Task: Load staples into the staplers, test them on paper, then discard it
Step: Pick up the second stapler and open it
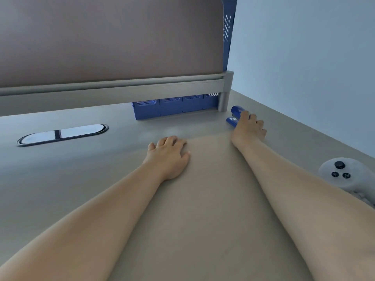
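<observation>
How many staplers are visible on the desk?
1: a blue stapler at the far right of the desk, under the right hand. Others may be hidden.

Two bare forearms run up from the lower edge of the head view, with no sleeve, cuff or glove on any part that shows. The left hand (169,157) and the right hand (248,129) carry no ring, watch, bracelet or strap, and both wrists are plain. The fingernails are short and unpainted, as far as the soft picture lets one tell.
</observation>
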Motion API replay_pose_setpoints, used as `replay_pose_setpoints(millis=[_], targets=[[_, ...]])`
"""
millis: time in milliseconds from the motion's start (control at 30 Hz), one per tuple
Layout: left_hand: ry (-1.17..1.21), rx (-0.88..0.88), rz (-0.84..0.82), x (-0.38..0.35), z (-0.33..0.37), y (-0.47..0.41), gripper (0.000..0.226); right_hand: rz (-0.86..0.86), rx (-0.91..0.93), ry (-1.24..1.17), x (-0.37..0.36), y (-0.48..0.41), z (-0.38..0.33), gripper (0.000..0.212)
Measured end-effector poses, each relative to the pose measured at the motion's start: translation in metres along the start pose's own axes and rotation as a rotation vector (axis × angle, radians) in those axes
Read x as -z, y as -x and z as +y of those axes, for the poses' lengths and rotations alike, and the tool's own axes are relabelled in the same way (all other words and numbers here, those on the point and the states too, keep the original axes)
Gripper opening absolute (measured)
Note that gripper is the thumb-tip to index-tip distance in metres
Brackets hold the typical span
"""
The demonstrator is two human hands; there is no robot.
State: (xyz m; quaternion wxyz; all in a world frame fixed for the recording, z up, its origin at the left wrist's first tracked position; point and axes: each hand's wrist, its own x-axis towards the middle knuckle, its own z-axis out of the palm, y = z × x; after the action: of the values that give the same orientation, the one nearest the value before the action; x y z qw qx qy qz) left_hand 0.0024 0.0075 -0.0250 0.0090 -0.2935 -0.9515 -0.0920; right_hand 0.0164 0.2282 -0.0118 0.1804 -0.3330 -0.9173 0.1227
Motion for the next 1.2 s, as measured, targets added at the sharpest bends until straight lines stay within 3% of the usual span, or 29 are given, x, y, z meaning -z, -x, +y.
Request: replay_pose_setpoints(millis=[267,500,667,733,1033,1200], targets=[[0.034,0.013,0.063,0.0,0.001,0.001,0.048,0.037,0.017,-0.12,0.001,0.004,0.0,0.054],[0.141,-0.012,0.084,0.007,0.001,0.013,0.041,-0.055,0.183,-0.273,0.019,0.06,-0.018,0.051],[0.786,0.19,0.093,0.02,-0.008,0.044,0.065,-0.195,0.318,-0.404,0.031,0.113,-0.04,0.047],[0.938,0.208,0.101,0.027,-0.011,0.063,0.067,-0.294,0.379,-0.491,0.038,0.132,-0.046,0.042],[0.875,0.18,0.249,0.051,-0.062,0.218,0.021,-0.607,0.628,-0.584,0.084,0.251,-0.068,0.04],[0.858,0.23,0.276,0.053,-0.087,0.295,0.031,-0.665,0.795,-0.533,0.088,0.307,-0.095,0.037]])
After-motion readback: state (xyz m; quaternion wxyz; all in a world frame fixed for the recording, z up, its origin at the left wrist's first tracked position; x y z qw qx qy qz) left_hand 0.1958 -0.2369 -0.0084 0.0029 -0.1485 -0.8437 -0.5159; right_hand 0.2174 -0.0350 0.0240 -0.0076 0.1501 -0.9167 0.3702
